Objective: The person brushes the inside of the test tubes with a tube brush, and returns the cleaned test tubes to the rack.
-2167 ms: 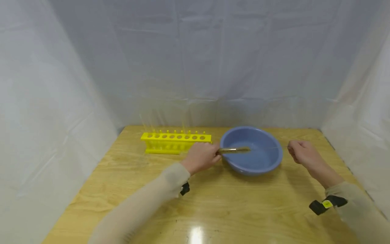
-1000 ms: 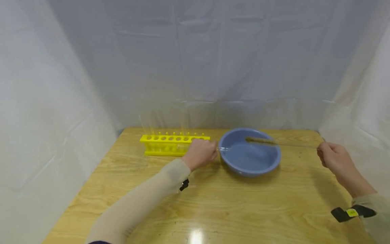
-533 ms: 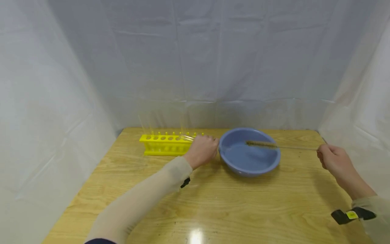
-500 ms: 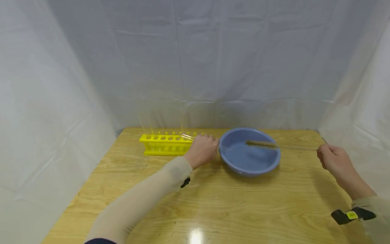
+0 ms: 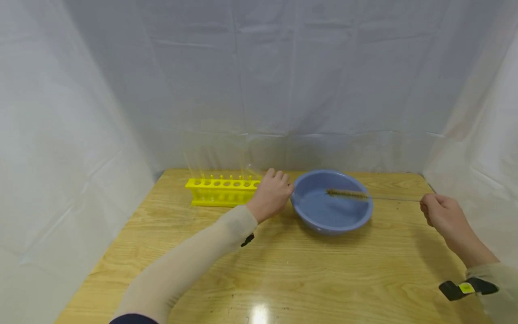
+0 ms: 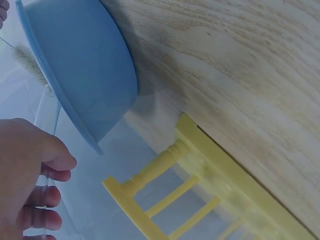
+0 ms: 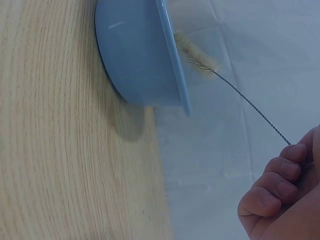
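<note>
In the head view my left hand [image 5: 272,193] is between the yellow test tube rack [image 5: 218,183] and the blue basin [image 5: 329,227]. It grips a clear glass test tube [image 6: 46,114], which the left wrist view shows reaching past the thumb toward the basin's rim. The tube's other end rises faintly above the rack. Off the basin's right side, my right hand [image 5: 443,218] pinches the thin twisted wire of a test tube brush [image 5: 348,193]. The tan bristles lie over the basin, and in the right wrist view they show level with its rim, the fingers curled at the wire's end.
Clear tubes [image 5: 192,164] stand in the rack at its left end and near its middle. The wooden table [image 5: 283,279] extends in front of the basin. Pale plastic sheeting [image 5: 263,90] hangs behind and at both sides.
The right hand has drawn back to the right, and the brush has come out of the test tube. The left hand has turned, tilting the tube's far end up above the rack.
</note>
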Motion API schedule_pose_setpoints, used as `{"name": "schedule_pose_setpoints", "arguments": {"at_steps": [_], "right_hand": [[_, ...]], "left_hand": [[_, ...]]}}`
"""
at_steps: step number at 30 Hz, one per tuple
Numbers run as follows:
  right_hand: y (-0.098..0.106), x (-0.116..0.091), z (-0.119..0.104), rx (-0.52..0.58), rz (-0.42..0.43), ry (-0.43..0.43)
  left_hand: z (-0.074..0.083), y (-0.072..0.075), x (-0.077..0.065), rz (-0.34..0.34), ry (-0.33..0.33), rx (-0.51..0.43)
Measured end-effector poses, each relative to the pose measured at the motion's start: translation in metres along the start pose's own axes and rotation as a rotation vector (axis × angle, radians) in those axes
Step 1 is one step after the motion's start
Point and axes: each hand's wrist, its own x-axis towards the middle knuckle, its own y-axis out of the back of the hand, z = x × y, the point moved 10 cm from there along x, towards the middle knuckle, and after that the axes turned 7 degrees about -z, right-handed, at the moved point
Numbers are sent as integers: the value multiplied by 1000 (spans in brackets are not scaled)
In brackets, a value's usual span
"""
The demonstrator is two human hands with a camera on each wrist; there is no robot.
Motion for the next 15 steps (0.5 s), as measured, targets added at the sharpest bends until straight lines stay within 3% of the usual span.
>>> {"name": "schedule_pose_setpoints", "arguments": {"at_steps": [9, 15], "right_hand": [[0, -1, 1, -14, 1, -9], [0, -2, 3, -16, 16, -9]], "left_hand": [[6, 2, 8, -37, -48, 63], [9, 5, 10, -24, -69, 133]]}}
